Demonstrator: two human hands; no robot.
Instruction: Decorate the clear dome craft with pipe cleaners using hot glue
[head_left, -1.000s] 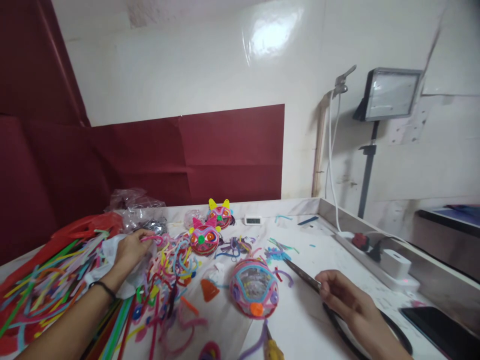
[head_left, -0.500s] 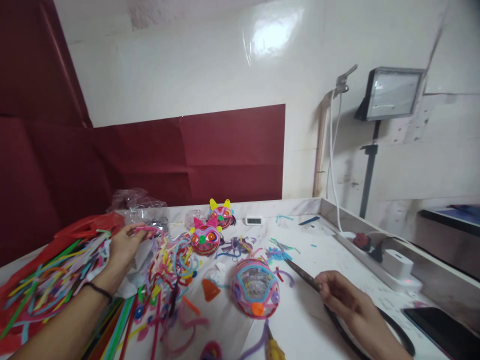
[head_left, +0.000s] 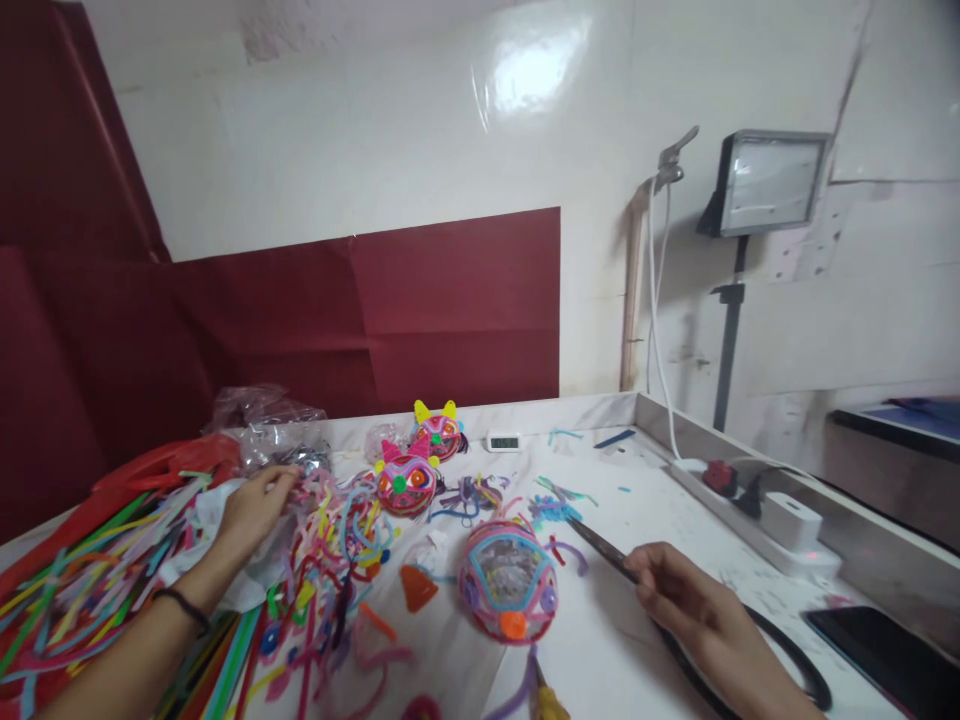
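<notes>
My left hand (head_left: 255, 510) reaches over a pile of coloured fuzzy pipe cleaners (head_left: 367, 530), beside a clear plastic bag. Its fingers are bent and pressed together; what they hold, if anything, is hidden. In my right hand (head_left: 690, 600) are black-handled scissors (head_left: 600, 548), gripped around the middle, blades pointing to a blue fuzzy piece (head_left: 555, 508). Between my hands rests a round mask-like piece (head_left: 508, 582), edged with pink and blue pipe cleaners, with an orange spot at its near edge. An orange triangle (head_left: 418, 587) lies left of it.
Two decorated cat faces, one with pink ears (head_left: 406, 482) and one with yellow ears (head_left: 437, 435), stand farther back. A small digital display (head_left: 503, 441) is behind. On the right are a power strip (head_left: 757, 520) and a phone (head_left: 889, 655). A yellow-handled tool (head_left: 551, 703) lies at the front.
My left hand has lowered into the pile; the pink piece seen at its fingertips no longer shows there. My right hand keeps the scissors in about the same place. The view has shifted slightly.
</notes>
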